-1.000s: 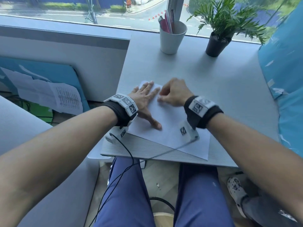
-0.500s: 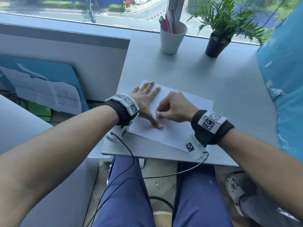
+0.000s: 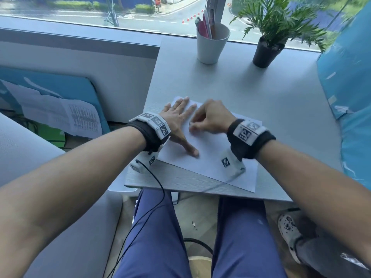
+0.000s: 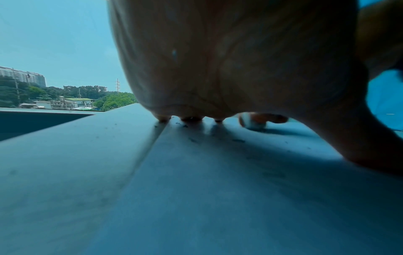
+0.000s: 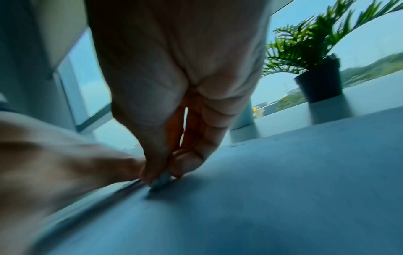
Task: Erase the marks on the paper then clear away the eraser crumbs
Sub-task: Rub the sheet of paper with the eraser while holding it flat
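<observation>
A white sheet of paper (image 3: 210, 159) lies on the grey table (image 3: 261, 101) near its front edge. My left hand (image 3: 178, 117) lies flat on the sheet's left part, fingers spread and straight, thumb out toward me. My right hand (image 3: 208, 119) is curled just to its right and pinches a small white eraser (image 5: 160, 180) against the paper (image 5: 283, 198). The eraser's tip (image 4: 250, 120) also shows in the left wrist view beyond my palm. Dark eraser crumbs (image 4: 194, 139) lie scattered on the paper (image 4: 240, 198) near my left fingertips (image 4: 163, 118).
A white cup (image 3: 211, 44) with pens stands at the back of the table by the window. A potted plant (image 3: 267, 51) in a black pot stands to its right. A blue padded surface (image 3: 349, 93) borders the table's right side. Loose papers (image 3: 60, 115) lean at left.
My right hand with the eraser slid back toward me, then forward and left again, rubbing the paper. My left hand stayed flat in the same spot.
</observation>
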